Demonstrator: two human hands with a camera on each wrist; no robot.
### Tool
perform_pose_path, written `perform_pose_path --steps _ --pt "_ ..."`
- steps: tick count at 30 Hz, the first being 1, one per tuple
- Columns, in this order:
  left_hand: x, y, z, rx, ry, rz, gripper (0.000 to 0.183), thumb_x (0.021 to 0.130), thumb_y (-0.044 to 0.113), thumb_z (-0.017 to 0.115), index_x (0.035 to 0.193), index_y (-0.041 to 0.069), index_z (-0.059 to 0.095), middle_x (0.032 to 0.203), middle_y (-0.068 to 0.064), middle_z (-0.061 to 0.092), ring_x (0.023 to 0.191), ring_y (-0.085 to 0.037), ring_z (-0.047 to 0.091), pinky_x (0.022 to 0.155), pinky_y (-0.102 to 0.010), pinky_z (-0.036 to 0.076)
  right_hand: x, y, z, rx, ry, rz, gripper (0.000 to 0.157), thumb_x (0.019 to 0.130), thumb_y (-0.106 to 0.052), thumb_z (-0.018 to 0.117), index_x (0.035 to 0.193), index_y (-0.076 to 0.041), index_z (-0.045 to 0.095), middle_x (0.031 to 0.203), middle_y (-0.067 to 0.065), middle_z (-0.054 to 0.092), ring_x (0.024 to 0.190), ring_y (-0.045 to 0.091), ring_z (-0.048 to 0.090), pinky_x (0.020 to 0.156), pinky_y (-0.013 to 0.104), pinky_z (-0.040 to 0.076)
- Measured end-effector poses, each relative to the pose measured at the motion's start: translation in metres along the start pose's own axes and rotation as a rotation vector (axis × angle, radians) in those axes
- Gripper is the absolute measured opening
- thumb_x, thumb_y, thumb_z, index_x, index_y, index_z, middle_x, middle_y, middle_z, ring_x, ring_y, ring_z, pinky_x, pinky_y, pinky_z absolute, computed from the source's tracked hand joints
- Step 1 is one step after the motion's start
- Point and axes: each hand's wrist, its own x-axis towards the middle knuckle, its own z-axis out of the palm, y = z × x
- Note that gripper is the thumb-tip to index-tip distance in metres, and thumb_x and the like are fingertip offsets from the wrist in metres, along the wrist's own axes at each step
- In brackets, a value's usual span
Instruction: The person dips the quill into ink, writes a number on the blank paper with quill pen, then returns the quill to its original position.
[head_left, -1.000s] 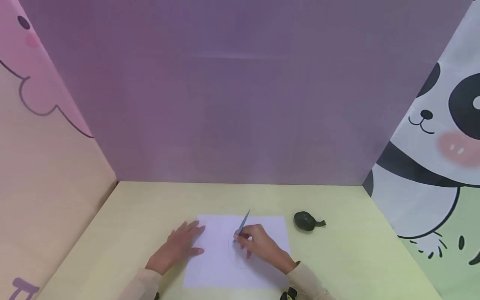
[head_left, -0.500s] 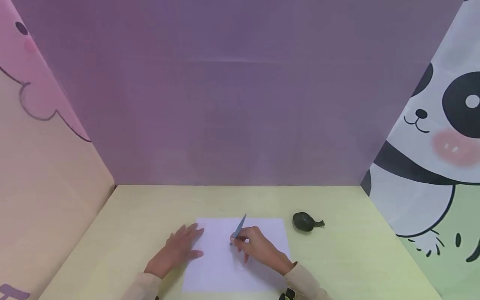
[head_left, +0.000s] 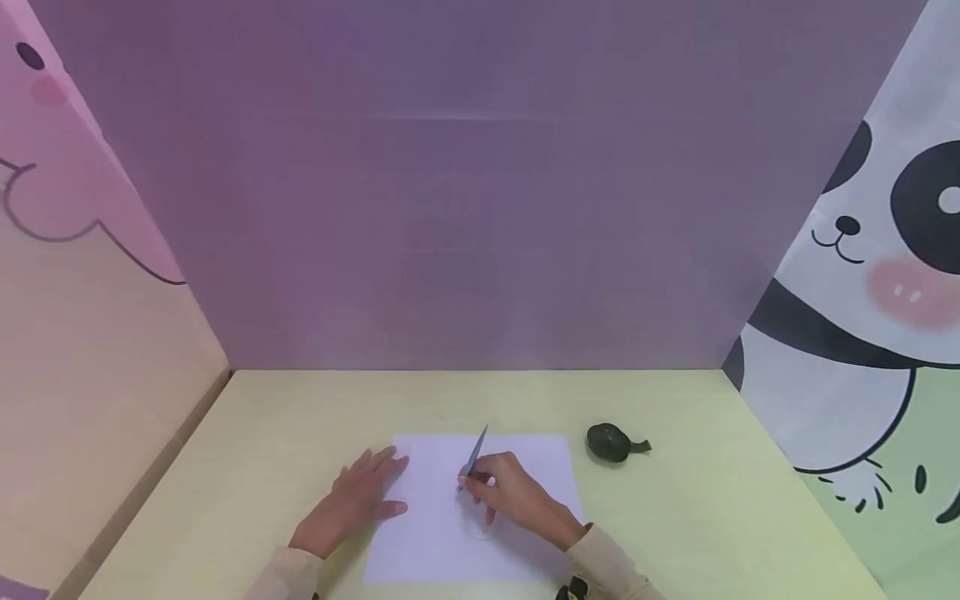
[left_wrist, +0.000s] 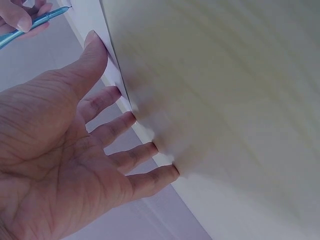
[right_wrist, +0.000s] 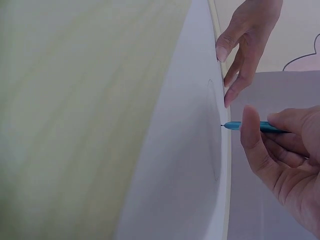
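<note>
One blue pen (right_wrist: 232,126) between pinched right fingers (right_wrist: 251,142), tip just beyond; spread left fingers (left_wrist: 152,182) at white paper's (head_left: 412,546) edge

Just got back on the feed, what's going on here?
A person's right hand holds a blue pen, its tip at or just above a white sheet of paper that bears a faint curved outline. The left hand rests with spread fingers at the sheet's left edge. A dark, rounded object with a short stem lies untouched on the table, right of the paper.
</note>
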Motion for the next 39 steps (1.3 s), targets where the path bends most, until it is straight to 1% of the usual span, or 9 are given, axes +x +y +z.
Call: perform_pose_path --steps 5,9,14,19,25,29,32,35,39 --pt "0.000 -0.001 0.003 0.002 0.004 0.000 0.066 0.090 0.027 0.079 0.146 0.000 0.056 0.158 -0.029 0.044 0.144 -0.065 0.032 0.109 -0.085 0.026 0.001 0.001 0.002 -0.022 0.003 0.000 0.016 0.103 -0.005 0.064 0.101 0.006 0.075 0.069 0.012 0.068 0.060 0.004 0.061 0.043 0.024 0.054" --pt "0.001 -0.002 0.005 0.003 0.007 0.009 0.067 0.091 0.028 0.078 0.147 0.000 0.055 0.158 -0.029 0.044 0.144 -0.064 0.032 0.108 -0.085 0.027 -0.001 0.003 0.002 -0.015 0.016 0.010 0.017 0.103 -0.007 0.064 0.100 0.006 0.076 0.070 0.010 0.068 0.060 0.004 0.061 0.043 0.024 0.055" --pt "0.000 -0.003 0.009 0.001 -0.001 0.015 0.067 0.091 0.027 0.079 0.146 -0.001 0.055 0.158 -0.030 0.044 0.144 -0.065 0.032 0.108 -0.086 0.027 -0.010 0.004 0.001 0.020 0.062 0.010 0.022 0.104 -0.011 0.064 0.112 0.007 0.075 0.077 0.014 0.070 0.055 0.010 0.064 0.043 0.025 0.055" --pt "-0.002 -0.001 0.007 -0.027 -0.001 0.017 0.067 0.092 0.027 0.078 0.148 -0.001 0.054 0.159 -0.030 0.043 0.145 -0.065 0.030 0.109 -0.085 0.025 -0.016 0.003 -0.011 -0.056 0.149 -0.002 0.024 0.104 -0.012 0.065 0.119 0.005 0.075 0.086 0.015 0.074 0.058 0.012 0.066 0.047 0.024 0.056" --pt "0.000 -0.003 0.005 -0.013 0.011 0.024 0.068 0.091 0.026 0.079 0.147 -0.002 0.054 0.158 -0.030 0.043 0.145 -0.065 0.031 0.110 -0.084 0.025 -0.019 0.000 -0.030 -0.149 0.217 0.016 0.026 0.104 -0.016 0.065 0.118 0.002 0.076 0.108 0.014 0.078 0.042 0.002 0.061 0.060 0.021 0.056" --pt "-0.001 -0.003 0.003 -0.012 0.019 0.041 0.068 0.091 0.026 0.078 0.146 -0.005 0.054 0.156 -0.032 0.044 0.144 -0.066 0.031 0.108 -0.085 0.025 -0.022 -0.002 -0.040 -0.115 0.224 0.060 0.027 0.105 -0.020 0.065 0.119 0.000 0.075 0.105 0.011 0.074 0.043 0.005 0.061 0.055 0.025 0.057" --pt "-0.001 -0.001 0.001 -0.026 0.005 0.023 0.069 0.091 0.027 0.078 0.147 -0.004 0.053 0.158 -0.032 0.043 0.145 -0.065 0.029 0.110 -0.085 0.023 -0.026 -0.003 -0.046 -0.088 0.207 0.089 0.028 0.105 -0.021 0.065 0.122 0.000 0.074 0.106 0.011 0.073 0.048 0.010 0.063 0.048 0.026 0.055" --pt "-0.002 0.002 -0.001 -0.023 -0.009 0.005 0.068 0.091 0.026 0.079 0.147 -0.002 0.054 0.159 -0.030 0.042 0.146 -0.064 0.028 0.112 -0.084 0.022 -0.031 -0.002 -0.050 -0.125 0.199 0.048 0.026 0.104 -0.015 0.066 0.123 0.001 0.074 0.104 0.012 0.073 0.063 0.010 0.064 0.046 0.025 0.054" --pt "-0.003 0.005 -0.004 -0.015 -0.016 -0.011 0.067 0.091 0.025 0.079 0.148 -0.001 0.054 0.159 -0.030 0.042 0.147 -0.064 0.028 0.112 -0.084 0.023 -0.036 0.006 -0.054 -0.277 0.257 -0.118 0.022 0.098 -0.003 0.070 0.118 0.003 0.075 0.094 0.010 0.074 0.075 0.007 0.063 0.050 0.022 0.055"
